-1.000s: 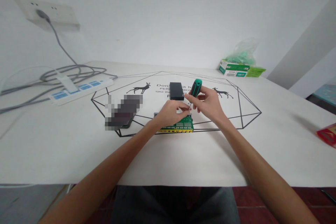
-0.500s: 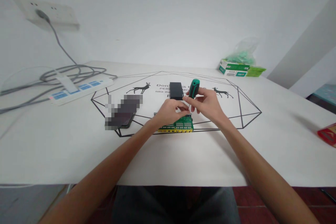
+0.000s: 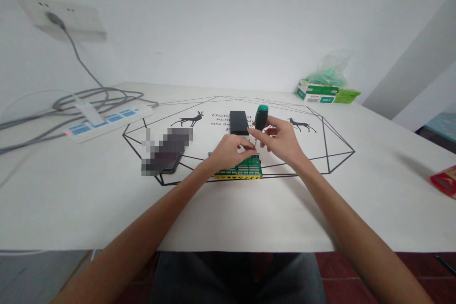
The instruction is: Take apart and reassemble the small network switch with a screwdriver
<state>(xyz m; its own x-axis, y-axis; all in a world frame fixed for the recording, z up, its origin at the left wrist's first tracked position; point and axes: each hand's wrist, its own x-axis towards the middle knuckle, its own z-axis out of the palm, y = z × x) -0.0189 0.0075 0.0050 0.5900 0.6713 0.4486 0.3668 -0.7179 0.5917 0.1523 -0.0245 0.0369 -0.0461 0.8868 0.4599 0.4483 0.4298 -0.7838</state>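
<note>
A screwdriver (image 3: 261, 118) with a green and black handle is held by my right hand (image 3: 281, 140), its fingers closed around the lower part of the handle. Its thin metal shaft points down to the far right corner of a green circuit board (image 3: 249, 167) with a yellow strip along its near edge. My left hand (image 3: 230, 151) reaches over the board, thumb and fingertips pinched together by the shaft's lower end. What they pinch is too small to make out. The screwdriver's tip is hidden at those fingertips. Just beyond my hands lies a black box (image 3: 238, 122).
Left of the board is a phone (image 3: 171, 152), partly pixelated. A power strip (image 3: 107, 122) and coiled grey cables (image 3: 101, 97) lie farther left. Green and white boxes (image 3: 318, 91) with a plastic bag stand at the back right. A red packet (image 3: 444, 181) sits at the right edge.
The screwdriver's handle has shifted slightly left and up, and its lean has altered. More of the metal shaft shows between my hands. My left hand stays at nearly the same spot.
</note>
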